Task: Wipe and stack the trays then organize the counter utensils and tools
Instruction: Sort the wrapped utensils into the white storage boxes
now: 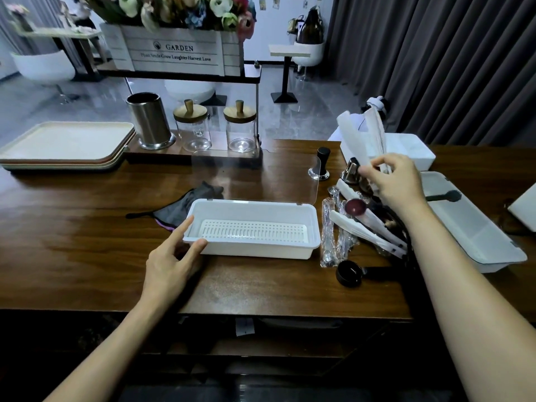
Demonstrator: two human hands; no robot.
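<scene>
Left hand (171, 256) rests straight fingers on the near-left corner of the white bin (255, 250), grasping nothing. Right hand (397, 181) pinches white utensils (365, 132), raised over the utensil pile (371, 227) just beside the bin's right wall. Stacked trays (66, 140) sit at the far-left edge, with open counter (72, 242) wood between.

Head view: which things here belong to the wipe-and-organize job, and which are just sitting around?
Job: stacked trays, grey cloth, open white utensil box touched by the left hand, loose utensil pile, white wrapped utensils pinched in the right hand, tamper, black scoop.
Just lying about: flower crate, steel canister, glass jars.
</scene>
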